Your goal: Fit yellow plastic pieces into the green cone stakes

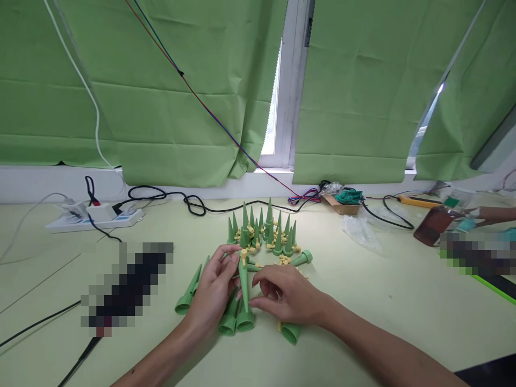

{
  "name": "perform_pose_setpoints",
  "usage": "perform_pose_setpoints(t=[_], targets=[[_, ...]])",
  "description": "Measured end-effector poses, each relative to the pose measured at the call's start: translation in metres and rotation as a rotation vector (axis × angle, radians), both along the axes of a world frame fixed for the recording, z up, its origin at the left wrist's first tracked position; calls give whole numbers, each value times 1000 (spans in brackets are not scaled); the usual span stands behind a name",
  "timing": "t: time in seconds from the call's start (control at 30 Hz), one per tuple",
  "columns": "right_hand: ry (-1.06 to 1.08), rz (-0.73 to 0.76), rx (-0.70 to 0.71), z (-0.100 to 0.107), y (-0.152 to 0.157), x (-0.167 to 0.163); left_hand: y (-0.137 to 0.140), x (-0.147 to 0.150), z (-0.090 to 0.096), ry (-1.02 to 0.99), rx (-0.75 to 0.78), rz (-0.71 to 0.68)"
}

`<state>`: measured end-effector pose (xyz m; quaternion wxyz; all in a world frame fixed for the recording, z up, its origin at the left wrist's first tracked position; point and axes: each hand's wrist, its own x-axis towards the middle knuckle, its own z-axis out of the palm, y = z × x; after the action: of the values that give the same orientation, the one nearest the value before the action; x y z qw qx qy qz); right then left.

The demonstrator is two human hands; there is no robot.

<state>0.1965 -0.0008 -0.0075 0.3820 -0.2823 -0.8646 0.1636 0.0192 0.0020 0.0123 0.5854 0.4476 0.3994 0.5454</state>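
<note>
My left hand is closed around a green cone-shaped watering spike with a yellow valve at its upper end; the narrow tip points down. Close beside its right side is my right hand, fingers curled, thumb and forefinger apart, with nothing visible between them. The thumb tip is near the spike's lower part; I cannot tell whether they touch. Under and around my hands lie more green spikes, their open ends facing me. Loose yellow valves lie just beyond my right hand.
Several green spikes with yellow valves stand upright behind my hands. A power strip with cables is at the back left. To the right are a small cardboard box, a plastic bag and a brown bottle. Blurred-out dark objects lie on both sides.
</note>
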Motion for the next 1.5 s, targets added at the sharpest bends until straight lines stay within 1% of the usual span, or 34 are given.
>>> perform_pose_setpoints(t=[0.23, 0.4, 0.53, 0.63, 0.8, 0.93, 1.1, 1.17, 1.3, 1.5], targets=[[29, -26, 60, -2, 0, -3, -1, -1, -3, 8, 20, -64], [46, -68, 85, -2, 1, -3, -1, -1, -4, 72, 59, -41], [107, -142, 130, -4, 4, -2, -4, 1, 1, 128, 112, -39], [185, -217, 173, -5, 5, -3, -4, 2, 2, 164, 134, -63], [278, -290, 205, -2, 6, -2, -1, 1, -6, 330, 205, -117], [298, -357, 205, 1, 6, -1, -4, -1, -11, 492, 254, -117], [309, -362, 181, 1, 6, -1, -10, -2, -12, 803, 462, -68], [312, -355, 174, 0, 6, 0, -11, -2, -11, 894, 546, -63], [305, -328, 147, -2, 7, 0, -10, -3, -13, 973, 645, -28], [280, -290, 125, -2, 8, 0, -8, -5, -17, 1049, 692, -38]])
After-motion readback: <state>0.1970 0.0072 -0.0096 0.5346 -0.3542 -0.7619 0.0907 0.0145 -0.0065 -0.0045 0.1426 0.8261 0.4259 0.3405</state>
